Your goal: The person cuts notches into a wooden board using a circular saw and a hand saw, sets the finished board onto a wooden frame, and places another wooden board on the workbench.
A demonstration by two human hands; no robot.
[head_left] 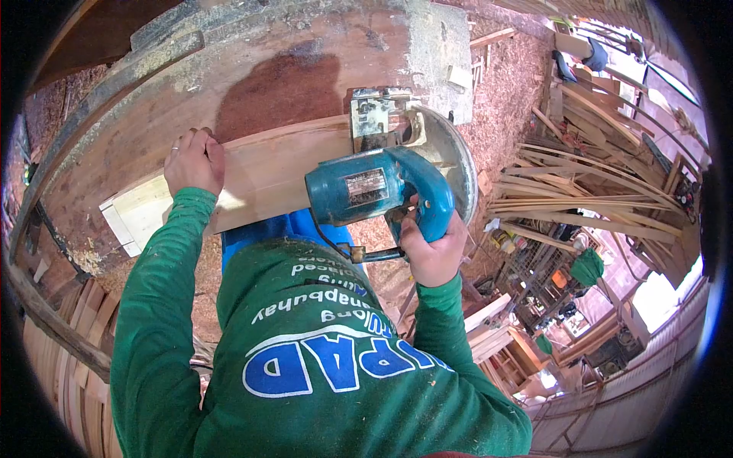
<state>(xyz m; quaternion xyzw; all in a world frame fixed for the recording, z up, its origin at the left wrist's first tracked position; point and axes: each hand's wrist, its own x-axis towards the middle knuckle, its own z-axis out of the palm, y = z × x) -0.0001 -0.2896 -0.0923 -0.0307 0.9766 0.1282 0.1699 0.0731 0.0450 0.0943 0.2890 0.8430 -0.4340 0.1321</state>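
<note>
A blue circular saw (359, 187) lies across the right end of a pale wooden board (267, 172), its metal base plate (374, 114) on the wood and its round guard (458, 164) to the right. My right hand (435, 248) is wrapped round the saw's rear handle. My left hand (196, 160) presses on the board left of the saw, fingers curled over its far edge. Pencil-like lines mark the board's left end. The saw blade is hidden from this angle.
The board rests on a worn work table (282, 84) with a curved wooden strip (114, 99) along its left side. Sawdust (504, 99) covers the floor. Long wood strips (588, 206) are piled at right, and more planks (76, 336) stand at lower left.
</note>
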